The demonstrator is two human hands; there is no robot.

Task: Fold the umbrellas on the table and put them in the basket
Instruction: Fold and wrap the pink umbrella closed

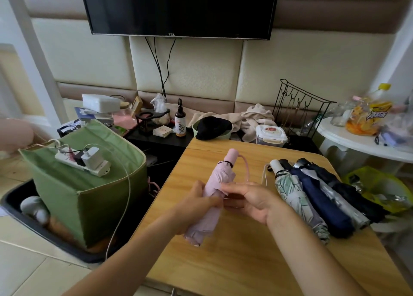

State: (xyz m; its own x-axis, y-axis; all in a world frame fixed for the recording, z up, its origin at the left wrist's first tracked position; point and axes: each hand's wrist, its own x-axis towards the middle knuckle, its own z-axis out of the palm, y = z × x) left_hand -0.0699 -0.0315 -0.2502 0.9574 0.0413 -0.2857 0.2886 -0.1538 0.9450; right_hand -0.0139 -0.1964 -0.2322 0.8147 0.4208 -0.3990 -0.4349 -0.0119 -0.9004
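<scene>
Pink umbrella (215,193) held over counter (234,262), long axis running away from person, handle end far. Left hand (194,206) wrapped round canopy mid-length. Right hand (248,200) pinching canopy edge, possibly strap. Three umbrellas (317,197) lie loose on right. Black basket (13,197) on floor left, left hand nearer.
</scene>
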